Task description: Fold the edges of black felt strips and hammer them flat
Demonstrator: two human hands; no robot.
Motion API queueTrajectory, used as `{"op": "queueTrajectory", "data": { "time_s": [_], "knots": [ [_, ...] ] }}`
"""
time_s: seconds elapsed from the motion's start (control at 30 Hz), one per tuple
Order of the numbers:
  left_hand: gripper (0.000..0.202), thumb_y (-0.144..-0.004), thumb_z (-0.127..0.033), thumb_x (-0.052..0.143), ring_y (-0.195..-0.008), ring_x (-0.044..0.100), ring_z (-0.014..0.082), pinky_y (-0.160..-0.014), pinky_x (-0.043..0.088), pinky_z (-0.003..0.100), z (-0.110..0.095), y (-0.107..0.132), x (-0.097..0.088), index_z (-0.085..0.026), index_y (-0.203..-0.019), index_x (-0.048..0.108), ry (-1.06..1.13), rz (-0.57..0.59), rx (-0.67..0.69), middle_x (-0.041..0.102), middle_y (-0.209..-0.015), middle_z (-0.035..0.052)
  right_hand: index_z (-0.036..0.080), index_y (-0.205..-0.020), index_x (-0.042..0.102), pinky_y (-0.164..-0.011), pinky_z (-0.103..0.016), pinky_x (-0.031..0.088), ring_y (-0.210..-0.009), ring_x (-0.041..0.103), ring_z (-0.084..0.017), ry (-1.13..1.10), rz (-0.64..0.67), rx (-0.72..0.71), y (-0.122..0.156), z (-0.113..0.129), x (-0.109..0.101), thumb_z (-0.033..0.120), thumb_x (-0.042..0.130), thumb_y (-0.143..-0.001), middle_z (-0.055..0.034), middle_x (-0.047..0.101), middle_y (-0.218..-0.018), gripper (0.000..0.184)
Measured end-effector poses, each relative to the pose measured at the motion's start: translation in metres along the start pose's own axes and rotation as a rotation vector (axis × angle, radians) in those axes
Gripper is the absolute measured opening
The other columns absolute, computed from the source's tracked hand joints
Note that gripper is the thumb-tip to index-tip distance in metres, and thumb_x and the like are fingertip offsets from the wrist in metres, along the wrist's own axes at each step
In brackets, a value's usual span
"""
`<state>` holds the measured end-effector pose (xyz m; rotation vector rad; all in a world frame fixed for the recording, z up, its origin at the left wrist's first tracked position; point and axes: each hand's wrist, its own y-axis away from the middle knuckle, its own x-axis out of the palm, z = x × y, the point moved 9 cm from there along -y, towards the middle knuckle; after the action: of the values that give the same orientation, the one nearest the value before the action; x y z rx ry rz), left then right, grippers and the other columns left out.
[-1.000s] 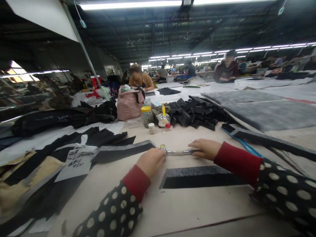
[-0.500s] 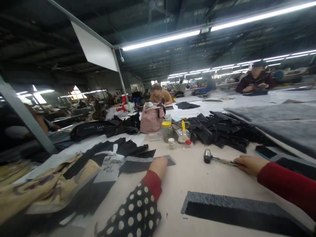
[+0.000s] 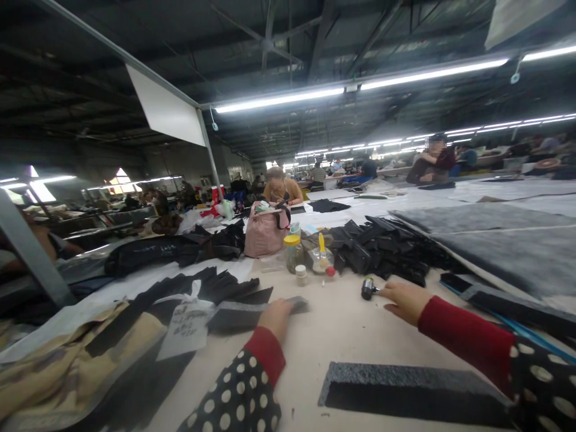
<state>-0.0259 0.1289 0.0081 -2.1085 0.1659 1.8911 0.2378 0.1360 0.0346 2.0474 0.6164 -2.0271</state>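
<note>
My left hand (image 3: 275, 316) rests on the end of a dark grey fabric strip (image 3: 245, 314) lying on the beige table (image 3: 342, 336), fingers curled down on it. My right hand (image 3: 404, 300) is closed round the handle of a small metal hammer (image 3: 368, 288), whose head lies on the table just left of the hand. A second dark strip (image 3: 405, 393) lies flat on the table in front of me, untouched. Both sleeves are black with white dots and red cuffs.
A tied bundle of black pieces with a paper tag (image 3: 184, 327) lies left. Behind are a jar (image 3: 293, 252), a small bottle (image 3: 301, 275), a glue pot with a brush (image 3: 322, 259), a pink bag (image 3: 264, 233) and a heap of black pieces (image 3: 382, 246). Other people work at far tables.
My left hand let go of the hammer and moved left onto the grey strip. My right hand kept the hammer and has slid up its handle toward the head.
</note>
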Motion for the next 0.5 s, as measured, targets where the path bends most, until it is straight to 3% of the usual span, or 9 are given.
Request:
{"op": "queueTrajectory", "data": {
  "time_s": [0.13,0.27,0.37,0.5],
  "knots": [
    [0.029,-0.083,-0.017,0.034,-0.089,0.054,0.0152,-0.080,0.040,0.024,-0.026,-0.002,0.002,-0.018,-0.093,0.061,0.087,-0.047,0.085,0.059,-0.091,0.0052,0.016,-0.100,0.061,-0.080,-0.030,0.041,-0.091,0.056,-0.020,-0.119,0.065,-0.261,-0.002,0.098,-0.024,0.020,0.047,-0.076,-0.0091,0.060,-0.098,0.027],
    [0.027,-0.082,-0.021,0.036,-0.084,0.053,0.0163,-0.077,0.041,0.026,-0.037,-0.003,0.004,-0.017,-0.081,0.063,0.230,-0.076,0.143,0.059,-0.084,0.0050,0.016,-0.097,0.060,-0.078,-0.030,0.043,-0.092,0.056,-0.020,-0.103,0.114,-0.470,-0.014,0.174,-0.017,0.021,0.047,-0.077,-0.0084,0.061,-0.100,0.025],
    [0.025,-0.080,-0.019,0.038,-0.082,0.053,0.0160,-0.074,0.041,0.026,-0.033,-0.004,0.007,-0.017,-0.076,0.062,0.309,-0.065,0.154,0.058,-0.082,0.0045,0.016,-0.099,0.059,-0.075,-0.031,0.046,-0.089,0.058,-0.020,-0.017,0.170,-0.440,-0.029,0.193,-0.002,0.017,0.048,-0.075,-0.0081,0.061,-0.101,0.026],
    [0.025,-0.080,-0.020,0.037,-0.084,0.054,0.0161,-0.076,0.040,0.026,-0.024,-0.006,0.009,-0.019,-0.082,0.062,0.377,-0.100,0.126,0.058,-0.084,0.0045,0.009,-0.097,0.060,-0.068,-0.035,0.050,-0.083,0.060,-0.024,0.054,0.224,-0.314,-0.039,0.191,0.008,0.015,0.052,-0.071,-0.0123,0.063,-0.094,0.028]
  ]
}}
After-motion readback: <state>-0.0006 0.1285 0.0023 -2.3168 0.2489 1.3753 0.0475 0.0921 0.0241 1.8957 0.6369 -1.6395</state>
